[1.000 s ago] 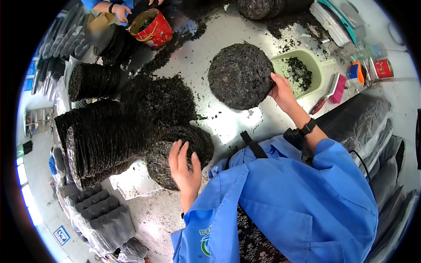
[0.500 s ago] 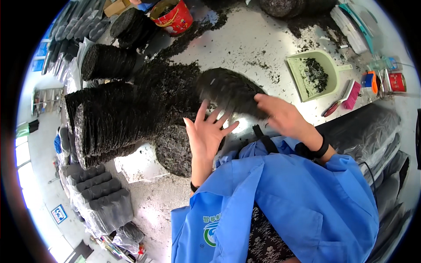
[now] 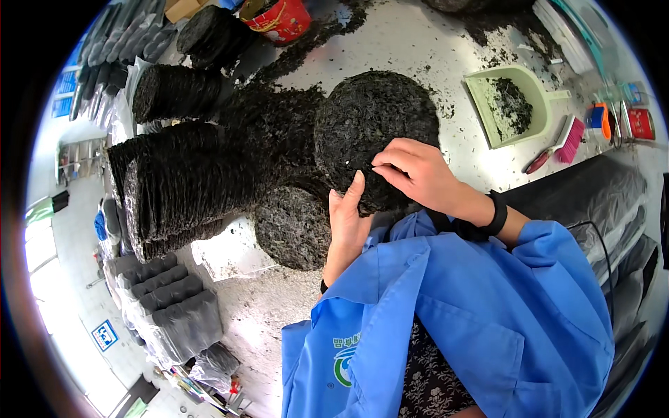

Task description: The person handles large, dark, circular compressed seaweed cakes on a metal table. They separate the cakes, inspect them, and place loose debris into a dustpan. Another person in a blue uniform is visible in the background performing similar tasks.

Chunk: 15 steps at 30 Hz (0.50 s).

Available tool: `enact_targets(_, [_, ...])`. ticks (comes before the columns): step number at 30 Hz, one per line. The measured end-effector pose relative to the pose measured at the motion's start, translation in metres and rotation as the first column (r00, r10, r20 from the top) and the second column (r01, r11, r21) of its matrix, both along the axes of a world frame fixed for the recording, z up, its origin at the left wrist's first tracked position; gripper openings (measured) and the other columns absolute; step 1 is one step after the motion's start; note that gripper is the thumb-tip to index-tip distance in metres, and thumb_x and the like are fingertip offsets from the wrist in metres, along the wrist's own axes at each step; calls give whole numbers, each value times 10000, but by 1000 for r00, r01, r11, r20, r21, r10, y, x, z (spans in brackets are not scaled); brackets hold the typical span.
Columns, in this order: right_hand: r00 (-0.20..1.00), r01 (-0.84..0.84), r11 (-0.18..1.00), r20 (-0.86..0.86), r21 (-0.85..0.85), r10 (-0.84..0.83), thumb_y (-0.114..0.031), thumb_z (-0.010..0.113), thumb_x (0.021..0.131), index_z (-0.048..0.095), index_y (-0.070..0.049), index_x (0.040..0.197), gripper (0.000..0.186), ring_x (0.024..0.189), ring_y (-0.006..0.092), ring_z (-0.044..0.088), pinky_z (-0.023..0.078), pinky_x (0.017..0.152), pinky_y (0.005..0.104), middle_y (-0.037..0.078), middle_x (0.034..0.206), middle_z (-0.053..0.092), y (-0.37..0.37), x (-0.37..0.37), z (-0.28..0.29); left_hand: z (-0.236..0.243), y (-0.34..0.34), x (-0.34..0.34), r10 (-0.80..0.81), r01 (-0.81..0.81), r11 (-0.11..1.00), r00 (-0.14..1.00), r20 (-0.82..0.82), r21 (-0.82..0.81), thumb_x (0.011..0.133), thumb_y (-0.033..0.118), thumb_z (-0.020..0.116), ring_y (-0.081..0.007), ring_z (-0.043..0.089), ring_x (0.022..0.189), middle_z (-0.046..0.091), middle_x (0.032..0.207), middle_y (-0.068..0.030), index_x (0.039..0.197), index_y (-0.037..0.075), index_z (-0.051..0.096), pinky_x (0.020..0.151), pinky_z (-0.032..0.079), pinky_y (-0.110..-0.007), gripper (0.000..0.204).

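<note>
A round, dark dried seaweed sheet (image 3: 376,111) faces up in front of me, held at its near edge. My left hand (image 3: 348,221) grips that edge, thumb on top and the other fingers hidden underneath. Over the sheet's near part, my right hand (image 3: 422,174) is closed in a pinch, fingertips at the surface; whatever they hold, if anything, is too small to make out. A tiny pale speck shows on the sheet near them. Left of my hands lies another round seaweed sheet (image 3: 293,226), beside long rows of stacked seaweed sheets (image 3: 198,195).
A pale green dustpan (image 3: 536,87) with dark scraps lies at the right, near a pink-bristled brush (image 3: 570,143). A red bucket (image 3: 286,24) stands at the far side. Loose seaweed crumbs litter the white table (image 3: 397,42). Wrapped dark packs (image 3: 181,320) are at the lower left.
The seaweed sheet, blurred and tilted before, now lies face up to me. My left hand went from spread fingers to gripping its edge; my right hand moved from its right edge onto its surface, pinching.
</note>
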State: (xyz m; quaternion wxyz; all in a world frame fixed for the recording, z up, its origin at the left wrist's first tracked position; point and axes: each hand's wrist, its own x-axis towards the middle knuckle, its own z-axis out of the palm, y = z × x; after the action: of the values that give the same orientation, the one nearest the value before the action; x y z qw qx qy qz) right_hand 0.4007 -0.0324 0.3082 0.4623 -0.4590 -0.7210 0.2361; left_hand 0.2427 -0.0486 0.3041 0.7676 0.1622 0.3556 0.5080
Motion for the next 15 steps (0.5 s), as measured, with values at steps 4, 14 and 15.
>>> enact_targets(4, [998,66,989,-13,-130,-69,-103,666,768,644,-43,820,82,630,225,585,469,556,315,66,742,573,-6,-5,-4,1,-7,11,12,-7,999,995,-103,53,915,80,550,-169,559,1016,565,1136,-86,1202,34,493,869,477,-325,296])
enact_targets(14, [875,-144,858,-469,-493,-122,-14,621,773,589,2,794,41,621,77,577,437,524,219,23,726,585,-4,3,-8,-4,-1,8,9,-5,997,998,56,-79,928,129,500,-247,547,1085,551,1176,-122,1243,38,451,936,452,-406,332])
enact_targets(15, [751,-285,820,-647,-497,-132,-12,589,813,575,-6,838,30,668,78,596,446,530,206,27,783,597,-1,4,-11,-5,0,8,10,-4,997,997,72,-81,928,127,499,-248,549,1082,552,1175,-122,1243,38,451,934,454,-413,331])
